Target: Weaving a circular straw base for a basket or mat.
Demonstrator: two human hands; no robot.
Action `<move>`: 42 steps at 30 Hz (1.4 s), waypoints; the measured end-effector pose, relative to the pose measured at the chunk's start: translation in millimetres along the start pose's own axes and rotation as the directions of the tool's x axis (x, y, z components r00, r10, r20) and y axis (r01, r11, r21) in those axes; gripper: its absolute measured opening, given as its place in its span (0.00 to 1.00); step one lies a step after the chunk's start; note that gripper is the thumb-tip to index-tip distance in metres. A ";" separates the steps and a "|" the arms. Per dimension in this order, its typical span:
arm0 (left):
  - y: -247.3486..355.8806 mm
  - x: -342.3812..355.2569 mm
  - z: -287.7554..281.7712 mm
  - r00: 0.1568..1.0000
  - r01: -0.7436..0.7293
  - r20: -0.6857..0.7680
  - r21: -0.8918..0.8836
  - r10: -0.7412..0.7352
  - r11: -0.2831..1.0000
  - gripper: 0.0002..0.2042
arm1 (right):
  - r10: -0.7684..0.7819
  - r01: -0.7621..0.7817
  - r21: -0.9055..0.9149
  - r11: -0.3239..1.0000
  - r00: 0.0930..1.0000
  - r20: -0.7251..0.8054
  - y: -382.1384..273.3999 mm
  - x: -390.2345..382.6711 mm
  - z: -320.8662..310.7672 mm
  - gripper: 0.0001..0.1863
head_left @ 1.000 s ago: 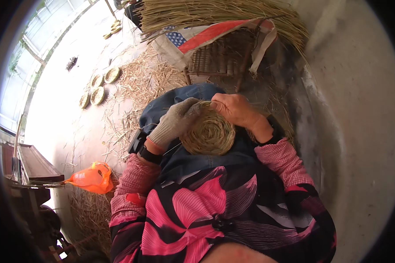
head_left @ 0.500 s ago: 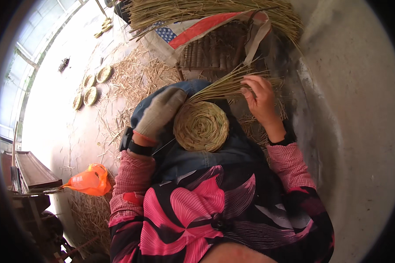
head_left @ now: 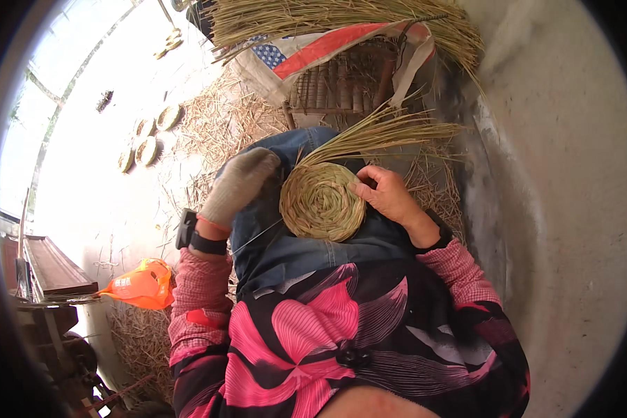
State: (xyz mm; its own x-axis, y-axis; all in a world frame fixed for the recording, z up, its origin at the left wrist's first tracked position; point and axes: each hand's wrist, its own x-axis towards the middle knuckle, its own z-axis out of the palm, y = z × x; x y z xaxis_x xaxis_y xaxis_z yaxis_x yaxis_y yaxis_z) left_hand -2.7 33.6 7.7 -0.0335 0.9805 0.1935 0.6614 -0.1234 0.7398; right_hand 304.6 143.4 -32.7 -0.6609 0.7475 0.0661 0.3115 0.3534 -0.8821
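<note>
A round, coiled straw mat [head_left: 322, 202] rests on my lap over blue jeans. From its far edge a loose bunch of straw stalks [head_left: 390, 132] fans out to the right. My bare right hand [head_left: 389, 198] pinches the mat's right rim between thumb and fingers. Just left of the mat, my left hand [head_left: 240, 182] in a pale knitted glove is curled closed, apart from the rim; what lies in its fingers, if anything, is hidden. A thin pale strand [head_left: 258, 235] runs slantwise over the jeans below the glove.
A big straw bundle [head_left: 341, 24] lies beyond a slatted stool [head_left: 334, 90] partly covered by a striped, starred sack [head_left: 272, 66]. Several small woven baskets [head_left: 146, 150] sit on the floor at left. Straw scraps [head_left: 216, 115] litter the floor. An orange plastic bag [head_left: 143, 284] hangs by machinery.
My left hand has drawn left, away from the mat's edge. My right hand has come down from the loose stalks and taken hold of the mat's right rim.
</note>
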 end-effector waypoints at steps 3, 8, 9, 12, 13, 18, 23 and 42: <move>-1.8 6.8 10.9 0.978 0.192 0.094 -0.063 -0.185 0.979 0.21 | -0.061 0.063 0.051 0.997 0.997 -0.047 -7.8 -3.2 2.0 0.18; 21.9 19.7 14.9 0.980 0.114 0.177 -0.126 -0.091 0.985 0.24 | -0.182 0.183 0.012 0.983 0.981 -0.061 -15.5 -7.6 1.5 0.17; 29.1 22.8 16.7 0.980 0.105 0.175 -0.071 -0.091 0.992 0.24 | -0.203 0.204 0.018 0.979 0.978 -0.057 -16.8 -7.9 1.6 0.17; 49.5 26.1 23.4 0.921 0.351 0.248 -0.196 -0.300 0.916 0.24 | -0.332 0.328 -0.083 0.941 0.942 -0.044 -23.5 -7.1 -3.3 0.15; 55.3 25.5 25.7 0.941 0.299 0.213 -0.165 -0.262 0.940 0.18 | -0.371 0.364 -0.132 0.922 0.928 -0.030 -26.6 -4.5 -6.2 0.14; 67.8 12.5 28.2 0.991 0.098 0.103 -0.114 -0.086 0.989 0.14 | -0.728 0.555 -0.546 0.628 0.667 -0.160 -57.5 15.3 -33.1 0.18; 60.0 15.0 34.3 0.978 -0.206 -0.036 0.035 0.208 0.978 0.19 | -0.806 0.713 -0.616 0.337 0.556 0.203 -82.6 69.1 -32.6 0.31; 54.7 4.2 34.4 0.995 -0.019 0.101 0.208 -0.002 0.978 0.13 | -0.252 0.529 -0.314 0.789 0.743 0.620 -58.1 84.5 -38.7 0.24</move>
State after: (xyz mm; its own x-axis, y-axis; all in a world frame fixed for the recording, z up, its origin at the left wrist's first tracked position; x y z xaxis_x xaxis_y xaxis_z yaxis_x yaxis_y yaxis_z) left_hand 59.1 36.2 26.9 0.0408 0.9912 0.1260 0.8032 -0.1075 0.5859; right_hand 257.1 207.8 42.2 -0.9929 0.1177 -0.0182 0.1103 0.8505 -0.5142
